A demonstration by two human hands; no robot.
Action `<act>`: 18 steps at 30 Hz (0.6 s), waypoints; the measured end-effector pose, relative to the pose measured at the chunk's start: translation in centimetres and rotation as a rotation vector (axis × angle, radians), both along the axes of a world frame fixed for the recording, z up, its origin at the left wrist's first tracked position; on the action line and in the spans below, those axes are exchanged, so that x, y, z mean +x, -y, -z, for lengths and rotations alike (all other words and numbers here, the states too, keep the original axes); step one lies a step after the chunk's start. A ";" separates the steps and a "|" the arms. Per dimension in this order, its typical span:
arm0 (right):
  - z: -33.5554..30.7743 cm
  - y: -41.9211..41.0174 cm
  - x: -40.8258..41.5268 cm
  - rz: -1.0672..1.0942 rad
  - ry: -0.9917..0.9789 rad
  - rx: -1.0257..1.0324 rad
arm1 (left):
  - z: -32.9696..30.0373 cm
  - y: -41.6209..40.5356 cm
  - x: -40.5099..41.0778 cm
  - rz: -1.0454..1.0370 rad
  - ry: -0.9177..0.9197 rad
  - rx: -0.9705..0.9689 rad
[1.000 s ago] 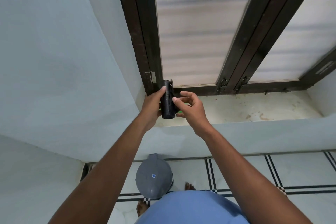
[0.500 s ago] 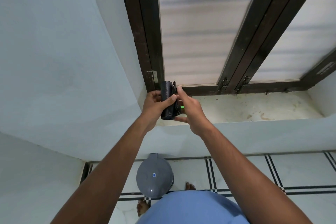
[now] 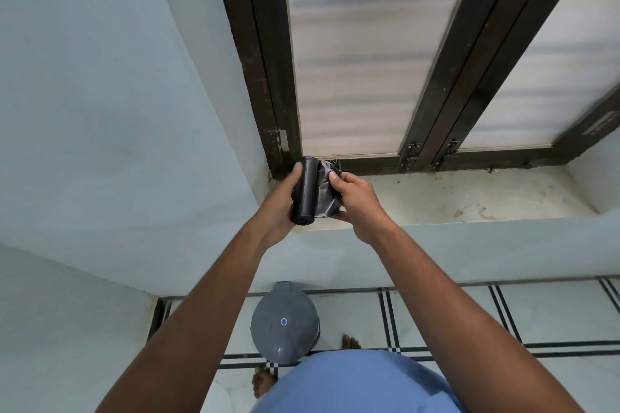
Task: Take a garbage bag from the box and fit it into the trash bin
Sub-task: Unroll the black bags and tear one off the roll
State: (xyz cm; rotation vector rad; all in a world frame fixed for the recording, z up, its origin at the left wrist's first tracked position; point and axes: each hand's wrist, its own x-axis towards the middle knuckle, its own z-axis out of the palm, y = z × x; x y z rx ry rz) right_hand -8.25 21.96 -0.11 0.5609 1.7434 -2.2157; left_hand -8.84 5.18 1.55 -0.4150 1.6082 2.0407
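Observation:
A black roll of garbage bags [image 3: 307,193] stands upright in the air over the left end of the window sill. My left hand [image 3: 280,201] is wrapped around its left side. My right hand [image 3: 357,198] pinches the loose outer bag [image 3: 326,188], which is peeled a little way off the roll to the right. A grey round trash bin [image 3: 284,322] with its lid shut stands on the floor below, against the wall. No box is visible.
The stained pale sill [image 3: 453,198] runs right under a dark-framed window [image 3: 432,84]. Pale blue walls [image 3: 100,111] close in on the left. White floor tiles with black lines [image 3: 453,318] lie below; my bare feet stand beside the bin.
My right hand has taken the roll's loose edge and drawn it rightward, so a flap of bag now shows. My left hand keeps its hold on the roll.

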 end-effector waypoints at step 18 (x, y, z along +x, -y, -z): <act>2.2 -4.7 -2.7 0.154 0.006 0.093 | 0.6 -0.6 -0.8 -0.151 -0.043 -0.025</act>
